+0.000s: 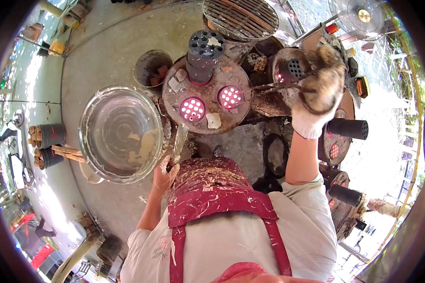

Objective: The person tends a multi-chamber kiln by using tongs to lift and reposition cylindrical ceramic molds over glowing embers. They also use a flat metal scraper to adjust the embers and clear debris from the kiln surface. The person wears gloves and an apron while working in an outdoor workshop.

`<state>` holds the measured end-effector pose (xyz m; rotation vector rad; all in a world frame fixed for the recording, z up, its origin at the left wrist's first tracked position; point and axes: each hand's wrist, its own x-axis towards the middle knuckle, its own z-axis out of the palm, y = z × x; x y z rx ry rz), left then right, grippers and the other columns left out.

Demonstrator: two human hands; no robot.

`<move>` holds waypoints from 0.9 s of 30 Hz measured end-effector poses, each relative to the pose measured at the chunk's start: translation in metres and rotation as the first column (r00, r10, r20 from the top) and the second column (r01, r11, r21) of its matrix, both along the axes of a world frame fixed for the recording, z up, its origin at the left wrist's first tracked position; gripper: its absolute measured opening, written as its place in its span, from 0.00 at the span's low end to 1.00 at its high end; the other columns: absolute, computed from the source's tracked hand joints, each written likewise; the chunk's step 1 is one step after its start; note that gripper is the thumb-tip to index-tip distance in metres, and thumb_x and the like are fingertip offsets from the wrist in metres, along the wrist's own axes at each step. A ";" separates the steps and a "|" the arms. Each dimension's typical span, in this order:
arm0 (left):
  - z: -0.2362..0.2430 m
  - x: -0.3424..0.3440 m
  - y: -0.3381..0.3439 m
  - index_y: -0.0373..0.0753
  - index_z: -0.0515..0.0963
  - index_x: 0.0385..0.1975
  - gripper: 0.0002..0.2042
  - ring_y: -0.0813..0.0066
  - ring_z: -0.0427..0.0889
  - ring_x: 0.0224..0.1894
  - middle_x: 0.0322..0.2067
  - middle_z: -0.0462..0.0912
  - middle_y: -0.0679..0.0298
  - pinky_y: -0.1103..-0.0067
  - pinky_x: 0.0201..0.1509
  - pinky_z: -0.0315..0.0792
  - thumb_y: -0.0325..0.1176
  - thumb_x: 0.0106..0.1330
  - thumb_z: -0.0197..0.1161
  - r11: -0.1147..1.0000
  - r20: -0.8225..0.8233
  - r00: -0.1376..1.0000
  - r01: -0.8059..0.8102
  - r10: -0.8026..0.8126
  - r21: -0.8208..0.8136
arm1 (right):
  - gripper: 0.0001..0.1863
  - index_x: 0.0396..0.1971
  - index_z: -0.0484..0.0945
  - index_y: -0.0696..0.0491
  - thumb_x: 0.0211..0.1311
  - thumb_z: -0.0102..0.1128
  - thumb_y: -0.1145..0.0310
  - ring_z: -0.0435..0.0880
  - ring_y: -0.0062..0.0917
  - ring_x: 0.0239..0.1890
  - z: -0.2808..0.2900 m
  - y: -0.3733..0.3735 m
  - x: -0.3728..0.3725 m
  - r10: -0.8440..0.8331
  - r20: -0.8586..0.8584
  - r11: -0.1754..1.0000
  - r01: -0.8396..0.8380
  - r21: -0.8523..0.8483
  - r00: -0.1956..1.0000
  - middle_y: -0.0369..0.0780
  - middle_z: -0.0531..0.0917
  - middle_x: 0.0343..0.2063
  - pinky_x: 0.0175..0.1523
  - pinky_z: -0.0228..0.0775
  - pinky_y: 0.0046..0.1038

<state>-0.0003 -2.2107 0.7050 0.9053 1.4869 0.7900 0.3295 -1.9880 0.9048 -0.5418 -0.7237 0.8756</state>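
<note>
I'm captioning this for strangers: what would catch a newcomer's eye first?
Probably the two glowing briquettes, pink with bright holes, in the round stove ahead of the wearer. Next, the gloved right hand gripping tongs, to the right, and the wide basin at left.

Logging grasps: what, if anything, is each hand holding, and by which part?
Right hand, gloved: metal tongs, by the handle end. Left hand: near a translucent strip; can't tell if held.

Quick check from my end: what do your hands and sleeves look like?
The right hand wears a glove, whitish at the cuff and stained brown beyond. The left hand looks ungloved. Both forearms emerge from off-white sleeves.
</note>
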 end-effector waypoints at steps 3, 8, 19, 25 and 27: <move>0.007 0.001 0.006 0.31 0.73 0.49 0.16 0.83 0.71 0.18 0.26 0.75 0.67 0.83 0.17 0.67 0.25 0.63 0.63 0.997 0.097 0.994 -0.037 0.043 -0.061 | 0.19 0.56 0.68 0.57 0.68 0.46 0.66 0.81 0.32 0.48 -0.018 0.017 -0.005 -0.191 0.391 0.952 0.267 -0.149 0.900 0.44 0.78 0.50 0.54 0.74 0.31; 0.002 0.000 0.006 0.30 0.72 0.49 0.15 0.81 0.71 0.18 0.25 0.74 0.66 0.81 0.19 0.67 0.26 0.64 0.62 0.997 0.060 0.997 -0.039 0.043 -0.066 | 0.17 0.49 0.73 0.53 0.59 0.58 0.75 0.82 0.30 0.41 0.002 0.007 -0.002 -0.179 0.087 0.978 0.187 -0.092 0.980 0.40 0.81 0.43 0.48 0.78 0.33; -0.011 0.014 0.022 0.33 0.74 0.49 0.14 0.86 0.69 0.18 0.22 0.72 0.72 0.83 0.19 0.65 0.27 0.64 0.62 0.977 -0.083 0.989 0.134 -0.122 0.166 | 0.20 0.53 0.66 0.57 0.61 0.53 0.70 0.80 0.28 0.42 0.071 0.011 -0.003 0.045 0.163 0.991 -0.064 0.116 0.986 0.41 0.76 0.43 0.51 0.76 0.33; 0.005 0.025 0.037 0.33 0.73 0.51 0.16 0.87 0.69 0.19 0.23 0.72 0.71 0.83 0.20 0.66 0.29 0.64 0.62 0.966 -0.068 0.984 0.174 -0.164 0.191 | 0.12 0.44 0.73 0.53 0.62 0.59 0.68 0.83 0.30 0.42 0.066 0.072 -0.034 -0.144 0.306 0.984 0.105 0.142 0.941 0.44 0.82 0.42 0.47 0.80 0.31; 0.009 0.026 0.039 0.33 0.73 0.51 0.17 0.86 0.70 0.23 0.26 0.74 0.69 0.82 0.25 0.67 0.29 0.64 0.62 0.967 -0.081 0.982 0.184 -0.172 0.175 | 0.19 0.53 0.68 0.58 0.63 0.56 0.70 0.80 0.33 0.51 0.064 0.084 -0.037 0.046 0.313 0.971 -0.116 0.207 0.949 0.46 0.78 0.49 0.52 0.77 0.34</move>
